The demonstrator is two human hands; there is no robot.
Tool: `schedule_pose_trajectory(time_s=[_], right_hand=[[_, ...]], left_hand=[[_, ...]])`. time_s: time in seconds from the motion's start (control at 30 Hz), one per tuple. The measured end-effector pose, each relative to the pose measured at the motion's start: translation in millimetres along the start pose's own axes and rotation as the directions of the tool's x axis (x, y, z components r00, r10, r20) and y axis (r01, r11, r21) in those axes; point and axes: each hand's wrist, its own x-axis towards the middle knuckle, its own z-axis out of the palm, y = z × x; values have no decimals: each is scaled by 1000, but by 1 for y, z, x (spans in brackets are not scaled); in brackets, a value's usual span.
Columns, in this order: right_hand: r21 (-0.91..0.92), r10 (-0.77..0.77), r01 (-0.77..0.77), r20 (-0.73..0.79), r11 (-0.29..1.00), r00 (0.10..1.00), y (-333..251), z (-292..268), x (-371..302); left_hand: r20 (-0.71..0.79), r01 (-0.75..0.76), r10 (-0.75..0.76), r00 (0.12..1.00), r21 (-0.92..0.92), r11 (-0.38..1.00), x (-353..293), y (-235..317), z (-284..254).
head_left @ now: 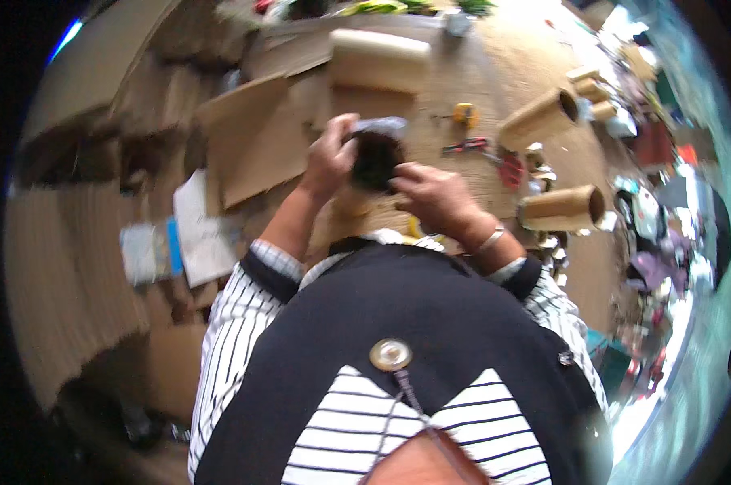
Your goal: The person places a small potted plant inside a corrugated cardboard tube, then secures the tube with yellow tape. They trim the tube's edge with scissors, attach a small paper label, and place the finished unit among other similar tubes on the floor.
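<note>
Between my two hands is a dark, nearly black thing (373, 162) with a pale, shiny, plastic-like top edge; its exact kind is blurred. My left hand (331, 155) is closed on its left side near the top, thumb toward me. At its lower right side, my right hand (436, 196) pinches the edge with bent fingers. Just beyond lies a thick roll of brown paper (379, 61) on the worktable. A yellow thing, partly hidden, shows close to my right wrist.
Flat cardboard (256, 145) lies left of my hands, with white paper (200, 230) nearer me. To the right are a yellow tape measure (465, 115), a red-handled tool (467, 145), and cardboard tubes (563, 208). Clutter fills the far right.
</note>
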Motion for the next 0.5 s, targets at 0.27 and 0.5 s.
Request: schedule_pose_trajectory(time_s=[0.27, 0.5], right_hand=[[-103, 40, -50, -93, 993, 995, 64, -12, -37], [14, -134, 141, -215, 990, 967, 110, 19, -32]], left_hand=[[255, -5, 41, 966, -142, 990, 24, 21, 58], [206, 81, -40, 978, -193, 978, 47, 24, 73]])
